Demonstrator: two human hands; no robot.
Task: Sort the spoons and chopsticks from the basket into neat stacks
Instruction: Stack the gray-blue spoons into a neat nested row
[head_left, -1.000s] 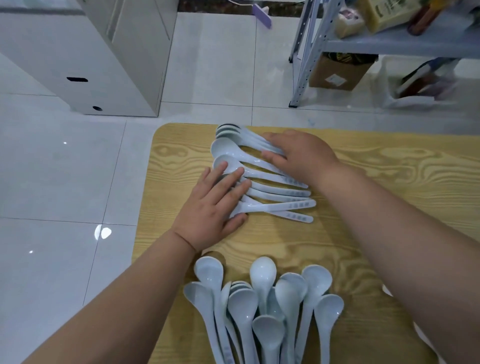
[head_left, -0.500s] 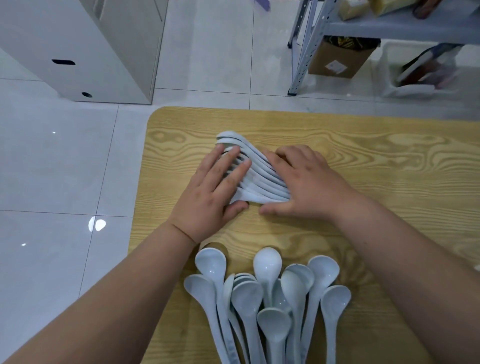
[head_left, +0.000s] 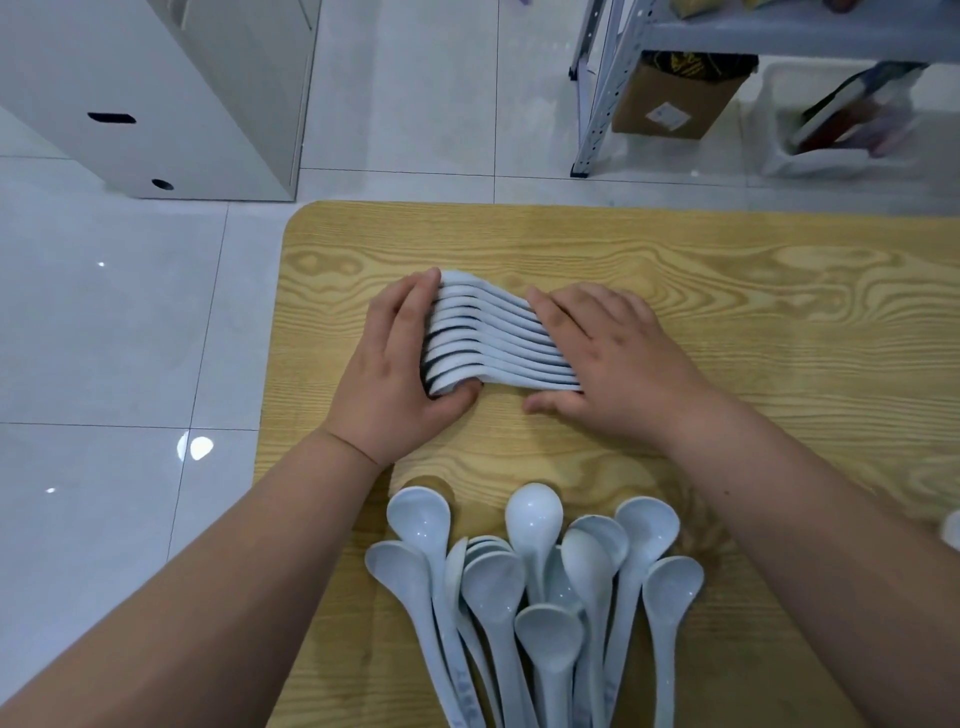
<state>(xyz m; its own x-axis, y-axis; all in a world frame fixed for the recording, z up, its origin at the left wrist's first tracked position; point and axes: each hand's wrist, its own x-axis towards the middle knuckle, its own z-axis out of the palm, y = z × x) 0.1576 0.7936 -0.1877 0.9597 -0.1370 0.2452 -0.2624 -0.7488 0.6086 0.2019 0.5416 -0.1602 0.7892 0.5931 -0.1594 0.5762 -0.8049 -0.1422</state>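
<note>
Nearest me, a loose fan of glossy pale blue-white soup spoons (head_left: 535, 587) lay on the light wood-grain table (head_left: 779, 291), bowls pointing away. Beyond it, a nested row of matching spoons (head_left: 493, 338) stood on edge between my left hand (head_left: 395, 374), straight fingers pressed against the bowls, and my right hand (head_left: 618, 358), flat over the handles. Farthest, on the floor: white cabinet (head_left: 197, 93), grey metal shelf (head_left: 608, 88).

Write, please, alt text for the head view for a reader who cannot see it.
Two bare hands press a nested row of white spoons together on a wooden table: the left hand against the bowls, the right hand flat over the handles. A looser fan of white spoons lies at the near edge, between the forearms.
</note>
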